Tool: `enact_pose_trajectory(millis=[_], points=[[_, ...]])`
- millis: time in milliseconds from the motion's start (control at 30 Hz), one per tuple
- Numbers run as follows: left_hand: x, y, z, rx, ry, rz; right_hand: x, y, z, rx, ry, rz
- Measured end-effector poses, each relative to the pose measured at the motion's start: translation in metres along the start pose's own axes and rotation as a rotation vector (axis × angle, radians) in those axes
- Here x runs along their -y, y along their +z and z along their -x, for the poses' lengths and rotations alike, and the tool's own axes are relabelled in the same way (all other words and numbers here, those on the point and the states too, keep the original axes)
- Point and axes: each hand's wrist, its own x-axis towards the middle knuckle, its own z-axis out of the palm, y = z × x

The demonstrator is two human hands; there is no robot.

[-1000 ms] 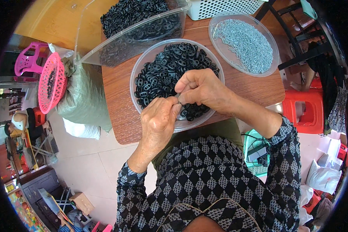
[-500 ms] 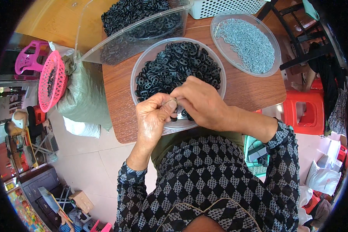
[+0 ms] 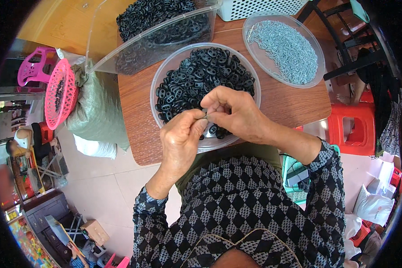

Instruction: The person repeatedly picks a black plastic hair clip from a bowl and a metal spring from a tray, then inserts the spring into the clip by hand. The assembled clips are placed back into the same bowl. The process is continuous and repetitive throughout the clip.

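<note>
Over the near side of a round clear tub (image 3: 155, 80), both hands meet fingertip to fingertip. Thumb and forefinger of my left hand (image 3: 182, 136) pinch together, and the fingers of my right hand (image 3: 239, 115) close at the same spot. Whatever sits between them is too small and too covered to name. Beneath them the tub holds a heap of black oval pieces (image 3: 205, 73), each with two holes. To the right, a shallow clear tray (image 3: 319, 62) carries many small silvery spring-like pieces (image 3: 283, 51).
A large clear bin (image 3: 102, 53) of the same black pieces stands at the back left of the brown table (image 3: 140, 102), near a white perforated basket (image 3: 263, 9). Left are a pink basket (image 3: 53, 96) and a green sack (image 3: 98, 107); right, a red stool (image 3: 353, 129).
My right hand has shifted slightly right and its fingers have curled more. The left hand's fingertips have moved a little right and up, still meeting the right hand's.
</note>
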Motion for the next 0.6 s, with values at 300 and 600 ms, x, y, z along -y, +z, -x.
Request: enact_pose_trajectory(millis=[300, 600], points=[[0.0041, -0.0022, -0.0037, 0.089, -0.312, 0.287, 0.0009, 0.0040, -0.0018, 0.002, -0.358, 0.359], [0.0068, -0.0086, -0.0026, -0.039, -0.313, 0.445, -0.0024, 0.0034, -0.0011, 0.021, -0.288, 0.318]])
